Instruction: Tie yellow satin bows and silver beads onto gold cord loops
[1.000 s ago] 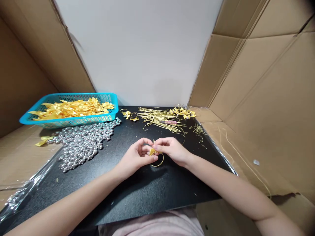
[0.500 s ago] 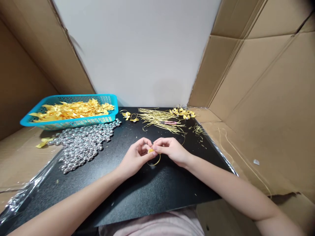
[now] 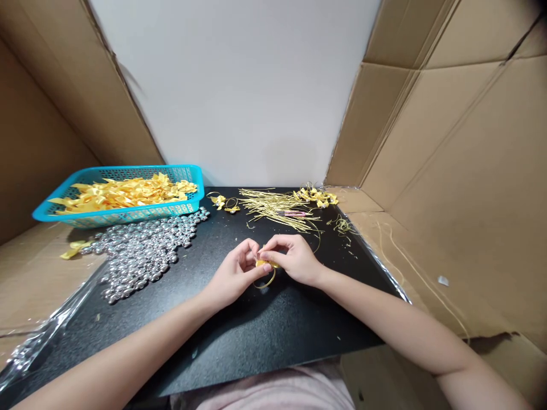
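My left hand and my right hand meet over the middle of the black mat. Both pinch a small yellow ribbon bow with a gold cord loop hanging under it. The fingers of both hands are curled tight around the bow, so much of it is hidden. A pile of silver beads lies to the left of my left hand.
A blue basket of yellow ribbon pieces stands at the back left. Gold cords lie in a bundle at the back, with finished bows to their right and two more to their left. Cardboard walls enclose both sides.
The hands stayed together in the same spot. The fingers closed more tightly over the bow and the cord loop got smaller.
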### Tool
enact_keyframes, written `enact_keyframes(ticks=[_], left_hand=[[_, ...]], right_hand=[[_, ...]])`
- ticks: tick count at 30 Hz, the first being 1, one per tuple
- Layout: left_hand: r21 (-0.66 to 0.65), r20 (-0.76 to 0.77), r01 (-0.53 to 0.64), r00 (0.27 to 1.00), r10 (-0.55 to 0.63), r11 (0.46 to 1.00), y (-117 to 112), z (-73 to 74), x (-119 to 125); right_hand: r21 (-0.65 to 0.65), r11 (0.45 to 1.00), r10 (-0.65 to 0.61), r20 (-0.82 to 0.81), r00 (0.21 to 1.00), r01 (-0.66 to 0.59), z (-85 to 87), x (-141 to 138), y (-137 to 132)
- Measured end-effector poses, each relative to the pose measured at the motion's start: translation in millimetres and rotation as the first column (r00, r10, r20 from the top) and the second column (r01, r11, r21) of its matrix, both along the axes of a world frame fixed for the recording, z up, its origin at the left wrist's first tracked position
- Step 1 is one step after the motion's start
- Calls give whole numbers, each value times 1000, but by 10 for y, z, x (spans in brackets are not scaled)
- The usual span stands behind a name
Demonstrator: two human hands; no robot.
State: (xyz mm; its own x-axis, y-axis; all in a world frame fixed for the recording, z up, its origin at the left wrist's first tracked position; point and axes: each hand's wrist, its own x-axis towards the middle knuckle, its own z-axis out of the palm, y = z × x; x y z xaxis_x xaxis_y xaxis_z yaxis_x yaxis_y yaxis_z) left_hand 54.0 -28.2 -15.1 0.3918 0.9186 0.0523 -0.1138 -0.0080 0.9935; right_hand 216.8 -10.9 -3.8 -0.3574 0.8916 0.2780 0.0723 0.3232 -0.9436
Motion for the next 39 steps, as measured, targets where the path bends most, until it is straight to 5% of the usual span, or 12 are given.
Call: enact_keyframes(ticks=[22, 39], left_hand=[[75, 9, -54, 999, 53, 996, -5, -1, 15], [165, -39, -71, 996, 79, 984, -2, -44, 11]], right_hand=[[-136, 983, -146, -194, 970, 121, -103, -93, 2], [-339, 940, -165, -332, 929, 46, -111, -100, 38]])
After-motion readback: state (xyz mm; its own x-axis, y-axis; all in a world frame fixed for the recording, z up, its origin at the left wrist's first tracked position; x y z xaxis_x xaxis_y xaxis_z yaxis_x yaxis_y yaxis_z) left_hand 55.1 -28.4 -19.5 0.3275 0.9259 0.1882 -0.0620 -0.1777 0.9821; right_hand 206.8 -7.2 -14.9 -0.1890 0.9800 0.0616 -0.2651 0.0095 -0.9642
